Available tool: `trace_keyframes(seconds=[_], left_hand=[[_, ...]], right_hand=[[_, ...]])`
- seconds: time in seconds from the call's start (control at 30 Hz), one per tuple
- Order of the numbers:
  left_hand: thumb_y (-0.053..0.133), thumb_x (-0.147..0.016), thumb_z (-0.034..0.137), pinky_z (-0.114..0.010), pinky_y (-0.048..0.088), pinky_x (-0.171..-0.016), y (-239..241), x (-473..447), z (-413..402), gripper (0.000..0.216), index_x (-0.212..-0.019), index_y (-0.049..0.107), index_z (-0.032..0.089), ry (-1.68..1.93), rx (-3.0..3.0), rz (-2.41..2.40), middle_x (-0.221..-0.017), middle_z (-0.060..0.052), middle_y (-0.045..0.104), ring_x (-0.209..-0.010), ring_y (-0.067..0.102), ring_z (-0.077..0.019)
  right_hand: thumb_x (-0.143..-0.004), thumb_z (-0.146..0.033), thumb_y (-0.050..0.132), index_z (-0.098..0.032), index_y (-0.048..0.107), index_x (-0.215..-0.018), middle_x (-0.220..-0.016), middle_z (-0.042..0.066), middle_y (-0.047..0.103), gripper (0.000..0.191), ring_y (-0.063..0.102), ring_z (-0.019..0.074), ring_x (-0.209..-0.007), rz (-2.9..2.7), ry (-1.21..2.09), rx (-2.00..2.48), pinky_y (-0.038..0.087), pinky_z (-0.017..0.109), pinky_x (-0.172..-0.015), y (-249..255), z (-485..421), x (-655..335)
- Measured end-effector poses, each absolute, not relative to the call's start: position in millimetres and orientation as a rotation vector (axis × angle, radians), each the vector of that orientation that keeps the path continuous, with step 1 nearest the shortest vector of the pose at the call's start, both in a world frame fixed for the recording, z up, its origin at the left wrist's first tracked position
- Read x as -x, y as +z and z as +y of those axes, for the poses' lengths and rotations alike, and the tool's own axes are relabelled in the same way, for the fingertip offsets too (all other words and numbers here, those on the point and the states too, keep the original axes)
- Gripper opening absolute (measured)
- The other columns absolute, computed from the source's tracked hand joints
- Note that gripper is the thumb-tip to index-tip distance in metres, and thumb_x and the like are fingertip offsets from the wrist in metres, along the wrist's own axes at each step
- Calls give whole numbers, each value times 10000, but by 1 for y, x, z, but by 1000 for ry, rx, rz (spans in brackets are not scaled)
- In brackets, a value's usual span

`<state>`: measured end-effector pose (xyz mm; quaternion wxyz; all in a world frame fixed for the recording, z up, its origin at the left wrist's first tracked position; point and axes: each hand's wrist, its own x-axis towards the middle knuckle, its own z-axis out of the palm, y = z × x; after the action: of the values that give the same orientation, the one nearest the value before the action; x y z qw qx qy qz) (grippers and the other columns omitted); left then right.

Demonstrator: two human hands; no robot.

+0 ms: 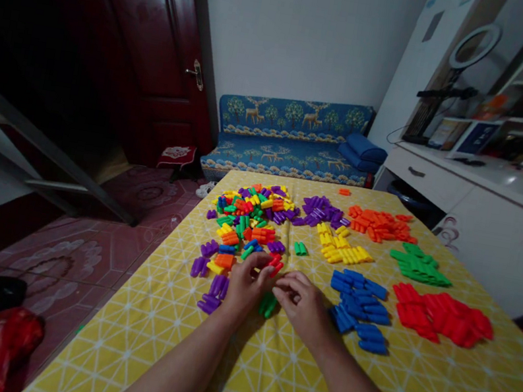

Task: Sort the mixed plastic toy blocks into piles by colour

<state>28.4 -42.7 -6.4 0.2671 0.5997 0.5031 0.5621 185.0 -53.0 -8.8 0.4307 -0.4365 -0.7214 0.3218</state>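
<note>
My left hand is over the middle of the table, thumb and fingers closed on a red bullet-shaped toy block. Close beside it, my right hand has its fingers curled into a pinch; whatever they may hold is hidden. A green toy block lies on the cloth just below and between my hands. To the left, purple blocks and an orange block lie near my left hand. Blue blocks form a group to the right of my right hand.
A mixed-colour pile covers the table's far left. Sorted groups of purple, yellow, orange, green and red blocks lie right. Beyond the yellow tablecloth stand a blue sofa and white cabinet.
</note>
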Motion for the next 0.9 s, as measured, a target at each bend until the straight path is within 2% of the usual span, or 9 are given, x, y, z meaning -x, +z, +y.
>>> trace_keyframes(seconds=[0.1, 0.17, 0.33, 0.43, 0.57, 0.67, 0.77, 0.9], left_hand=[[630, -840, 266, -237, 503, -607, -8, -30, -44, 140, -895, 716, 170, 1366, -1714, 1288, -814, -50, 738, -693, 669, -158], [602, -855, 227, -257, 510, -647, -9, -30, -45, 142, -880, 736, 185, 1270, -1835, 1244, -814, -52, 741, -714, 670, -164], [556, -880, 208, -358, 462, -832, -3, -23, -46, 180, -921, 732, 208, 1224, -2238, 1503, -903, -64, 725, -935, 606, -228], [524, -869, 196, -396, 426, -832, 4, -17, -49, 214, -980, 706, 210, 1153, -2251, 1920, -964, -80, 697, -953, 564, -260], [573, -815, 271, -404, 409, -813, 14, -7, -54, 222, -985, 690, 190, 759, -2215, 2284, -952, -120, 644, -966, 534, -300], [577, -808, 269, -368, 408, -766, 21, -3, -56, 214, -971, 685, 182, 476, -2215, 2321, -956, -128, 627, -972, 531, -296], [514, -862, 224, -340, 401, -726, 25, -3, -57, 196, -957, 681, 185, 278, -2225, 2274, -975, -129, 628, -990, 534, -286], [454, -920, 227, -340, 406, -758, 20, -6, -53, 222, -972, 666, 185, 339, -2330, 2180, -969, -121, 622, -972, 533, -269]], right_hand=[[-810, -354, 646, -193, 596, -1025, -911, 50, 655, 273, 598, 119, -603, -1637, 815, 1191, 476, 236, -525, -13, -49, -184], [-787, -365, 664, -195, 552, -1110, -889, 36, 653, 382, 603, 120, -596, -1569, 887, 1187, 488, 241, -536, -19, -46, -184], [-809, -303, 574, -195, 613, -1014, -752, 7, 626, 235, 619, 137, -616, -1545, 976, 1168, 494, 238, -536, -24, -42, -185], [-833, -316, 550, -192, 626, -992, -757, 23, 648, 216, 619, 140, -608, -1540, 889, 1214, 482, 236, -521, -24, -41, -187], [-830, -311, 590, -186, 646, -965, -834, 47, 667, 193, 612, 141, -616, -1653, 765, 1235, 493, 255, -556, -22, -41, -188], [-806, -252, 636, -196, 667, -1019, -976, 56, 668, 222, 590, 120, -611, -1806, 695, 1240, 493, 261, -593, -17, -43, -187], [-809, -179, 623, -224, 683, -1048, -989, 42, 665, 251, 610, 137, -701, -1936, 623, 1246, 493, 266, -668, -12, -44, -186], [-819, -155, 603, -217, 678, -1053, -1003, 50, 664, 254, 621, 146, -740, -1942, 568, 1318, 483, 255, -667, -9, -44, -184]])
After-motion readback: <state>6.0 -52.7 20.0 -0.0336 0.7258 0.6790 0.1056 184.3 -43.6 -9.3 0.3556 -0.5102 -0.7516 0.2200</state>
